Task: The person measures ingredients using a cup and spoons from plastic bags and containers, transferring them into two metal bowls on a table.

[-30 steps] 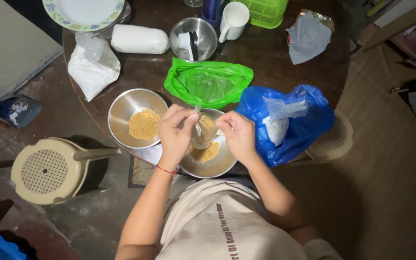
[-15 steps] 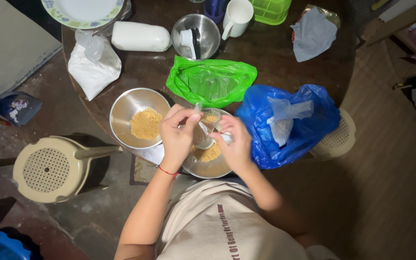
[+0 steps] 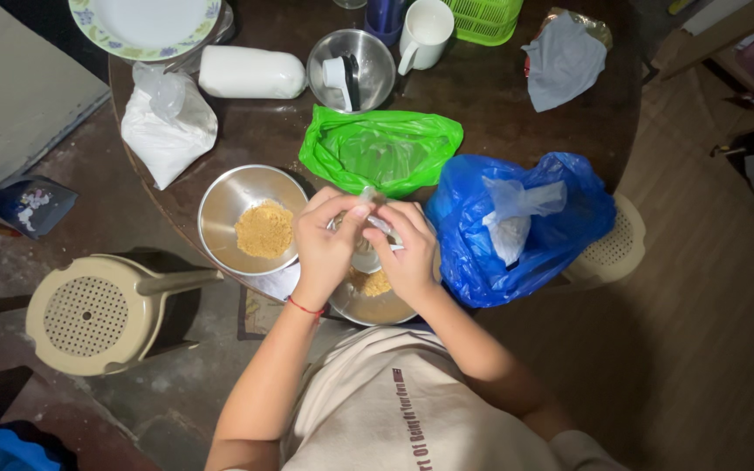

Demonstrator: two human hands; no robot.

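Note:
My left hand [image 3: 325, 244] and my right hand [image 3: 407, 253] meet over a steel bowl [image 3: 368, 305] at the table's near edge. Together they grip a small clear plastic bag [image 3: 365, 249] of tan crumbs, fingers pinched at its top. More tan crumbs lie in that bowl beneath the hands. A second steel bowl [image 3: 229, 205] with a heap of the same crumbs [image 3: 263, 229] sits just left of my left hand.
On the dark round table [image 3: 499, 113]: a green plastic bag [image 3: 381, 148], a blue plastic bag [image 3: 525, 222] holding a white packet, two white powder bags [image 3: 167, 126], a small steel bowl [image 3: 351, 70], a white mug [image 3: 425, 30], a plate [image 3: 146, 22]. Beige stool [image 3: 98, 310] at left.
My right hand has slid left and closer to my left hand, now covering more of the small bag. The bag has sunk lower into the bowl.

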